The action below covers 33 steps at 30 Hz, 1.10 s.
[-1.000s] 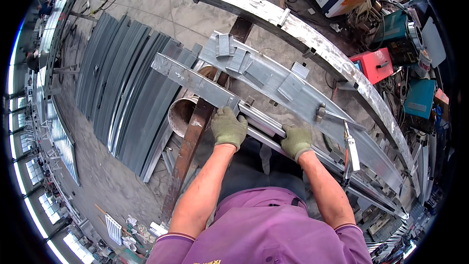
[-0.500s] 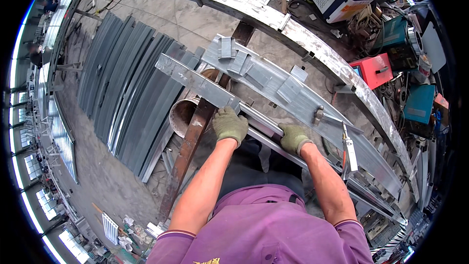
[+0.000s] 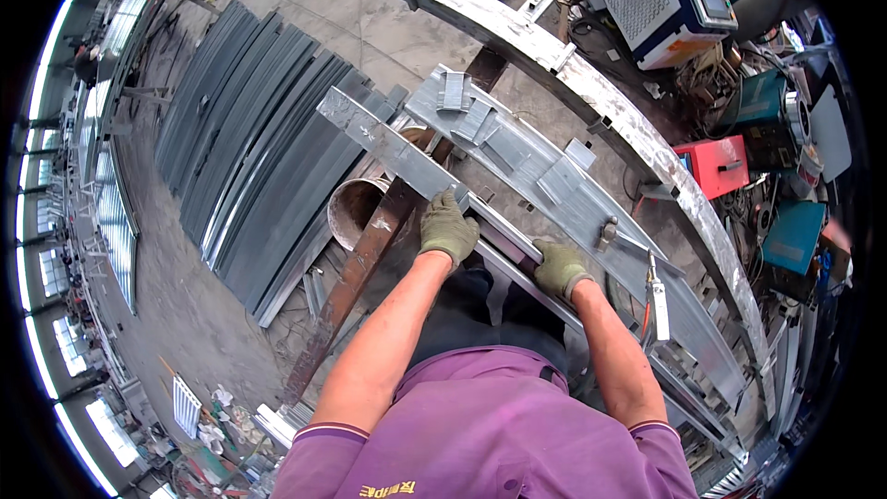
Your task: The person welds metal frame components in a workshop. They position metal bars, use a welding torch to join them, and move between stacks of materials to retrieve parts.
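Note:
A long galvanized steel channel (image 3: 506,238) lies in front of my body. My left hand (image 3: 450,227), in an olive knit glove, is closed on its far-left end, beside a small metal edge there. My right hand (image 3: 560,270), gloved alike, grips the same channel farther right; its fingers curl over the side and are partly hidden. Beyond the left hand a flat grey steel bar (image 3: 388,144) reaches up to the left, meeting the channel near my fingers. A rusty brown steel beam (image 3: 358,270) runs under the work.
A wide steel strip (image 3: 647,291) carries several short cut pieces, a hammer (image 3: 607,233) and a white-handled tool (image 3: 657,300). A pipe (image 3: 353,212) opens beside the beam. Stacked grey profiles (image 3: 268,157) lie left. A curved beam (image 3: 564,65) arches behind; a red machine (image 3: 716,166) stands right.
The whole view has shifted, so most things sit slightly farther right. Both hands keep their places on the channel; the left fingers look a little more stretched along its end.

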Each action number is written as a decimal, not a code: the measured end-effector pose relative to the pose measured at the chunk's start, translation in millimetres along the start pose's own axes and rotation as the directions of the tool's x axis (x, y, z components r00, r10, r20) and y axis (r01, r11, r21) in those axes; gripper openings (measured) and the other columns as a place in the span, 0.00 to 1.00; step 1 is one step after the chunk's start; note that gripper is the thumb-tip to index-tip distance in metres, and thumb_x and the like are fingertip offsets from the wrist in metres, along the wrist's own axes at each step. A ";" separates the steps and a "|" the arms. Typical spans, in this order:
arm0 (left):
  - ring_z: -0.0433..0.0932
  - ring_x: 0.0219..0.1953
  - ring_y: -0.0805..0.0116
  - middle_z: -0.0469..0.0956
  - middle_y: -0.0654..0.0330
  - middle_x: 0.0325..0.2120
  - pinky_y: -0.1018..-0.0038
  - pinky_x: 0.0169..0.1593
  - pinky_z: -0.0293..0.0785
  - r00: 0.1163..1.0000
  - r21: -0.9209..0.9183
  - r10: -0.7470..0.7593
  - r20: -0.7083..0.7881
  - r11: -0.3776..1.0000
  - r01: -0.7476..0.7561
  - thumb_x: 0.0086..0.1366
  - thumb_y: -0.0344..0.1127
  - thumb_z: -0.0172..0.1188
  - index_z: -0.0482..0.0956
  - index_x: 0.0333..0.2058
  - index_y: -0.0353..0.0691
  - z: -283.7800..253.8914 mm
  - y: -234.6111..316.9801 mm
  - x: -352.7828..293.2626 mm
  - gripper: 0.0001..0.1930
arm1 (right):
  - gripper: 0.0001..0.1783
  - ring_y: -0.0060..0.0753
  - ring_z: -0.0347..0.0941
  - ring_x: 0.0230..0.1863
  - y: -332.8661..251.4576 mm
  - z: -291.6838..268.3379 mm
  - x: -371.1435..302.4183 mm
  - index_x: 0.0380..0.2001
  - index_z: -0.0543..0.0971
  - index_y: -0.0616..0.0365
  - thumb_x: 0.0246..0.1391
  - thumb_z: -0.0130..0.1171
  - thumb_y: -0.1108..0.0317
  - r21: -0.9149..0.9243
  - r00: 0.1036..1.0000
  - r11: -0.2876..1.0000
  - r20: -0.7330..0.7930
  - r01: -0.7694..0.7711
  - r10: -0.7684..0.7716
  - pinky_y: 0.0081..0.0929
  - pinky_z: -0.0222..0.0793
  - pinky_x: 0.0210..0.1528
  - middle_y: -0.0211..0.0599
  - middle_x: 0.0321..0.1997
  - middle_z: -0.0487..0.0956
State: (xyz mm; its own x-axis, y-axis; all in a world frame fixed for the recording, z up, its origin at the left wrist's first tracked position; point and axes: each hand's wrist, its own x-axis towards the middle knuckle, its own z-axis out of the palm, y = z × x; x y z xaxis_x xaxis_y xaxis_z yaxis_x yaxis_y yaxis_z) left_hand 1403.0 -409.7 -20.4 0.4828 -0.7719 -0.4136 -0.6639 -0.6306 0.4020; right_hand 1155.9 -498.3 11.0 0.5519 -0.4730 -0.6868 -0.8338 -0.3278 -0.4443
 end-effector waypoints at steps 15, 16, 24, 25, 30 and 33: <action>0.62 0.74 0.39 0.65 0.40 0.70 0.54 0.77 0.58 0.953 -0.415 0.065 -0.296 0.890 -0.190 0.57 0.40 0.75 0.70 0.63 0.32 28.9 -14.6 -27.2 0.38 | 0.27 0.61 0.79 0.60 -19.4 -23.9 -6.9 0.58 0.83 0.54 0.59 0.61 0.52 -0.064 0.998 0.997 0.055 -0.030 0.034 0.50 0.73 0.63 0.56 0.57 0.84; 0.62 0.74 0.40 0.66 0.40 0.70 0.55 0.77 0.58 0.956 -0.391 0.073 -0.284 0.902 -0.185 0.58 0.40 0.75 0.69 0.63 0.31 25.4 -13.1 -28.1 0.38 | 0.29 0.60 0.79 0.61 -12.0 -19.5 -4.5 0.59 0.82 0.53 0.54 0.60 0.57 -0.053 0.999 0.998 0.050 -0.018 0.021 0.49 0.72 0.64 0.56 0.58 0.84; 0.65 0.73 0.40 0.70 0.41 0.68 0.54 0.77 0.59 0.954 -0.330 0.053 -0.296 0.931 -0.155 0.58 0.37 0.73 0.74 0.62 0.32 20.6 -6.9 -27.9 0.34 | 0.32 0.61 0.80 0.59 0.5 -13.5 -1.0 0.59 0.83 0.52 0.47 0.59 0.60 -0.043 0.999 0.999 0.032 0.020 -0.019 0.49 0.73 0.64 0.55 0.56 0.84; 0.66 0.72 0.41 0.70 0.41 0.67 0.54 0.76 0.60 0.950 -0.335 0.057 -0.308 0.928 -0.164 0.57 0.37 0.73 0.74 0.61 0.32 22.8 -9.1 -27.7 0.34 | 0.32 0.62 0.80 0.58 -0.5 -14.2 -1.4 0.59 0.83 0.52 0.47 0.60 0.60 -0.039 0.999 0.999 0.036 0.014 -0.012 0.50 0.73 0.63 0.56 0.56 0.84; 0.68 0.71 0.42 0.72 0.41 0.66 0.55 0.76 0.62 0.950 -0.348 0.057 -0.307 0.922 -0.168 0.56 0.37 0.72 0.76 0.61 0.31 23.9 -10.2 -25.8 0.33 | 0.29 0.64 0.81 0.54 2.4 -15.1 3.3 0.56 0.83 0.51 0.48 0.60 0.60 -0.058 0.996 0.998 0.082 0.024 -0.019 0.52 0.74 0.59 0.57 0.51 0.86; 0.68 0.70 0.42 0.73 0.41 0.65 0.56 0.75 0.62 0.948 -0.355 0.055 -0.314 0.919 -0.171 0.56 0.36 0.71 0.75 0.61 0.31 24.3 -9.0 -26.8 0.34 | 0.27 0.64 0.81 0.54 3.3 -14.7 3.3 0.53 0.84 0.52 0.49 0.60 0.58 -0.065 0.996 0.998 0.087 0.026 -0.020 0.52 0.74 0.59 0.58 0.49 0.86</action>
State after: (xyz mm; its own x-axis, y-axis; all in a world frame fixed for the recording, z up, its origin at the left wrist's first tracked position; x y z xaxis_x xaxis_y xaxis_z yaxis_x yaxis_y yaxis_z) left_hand 1382.2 -381.4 -32.8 0.6008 -0.7914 -0.1131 -0.4899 -0.4763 0.7301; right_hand 1155.2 -513.0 15.7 0.5652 -0.3936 -0.7250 -0.8165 -0.3925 -0.4235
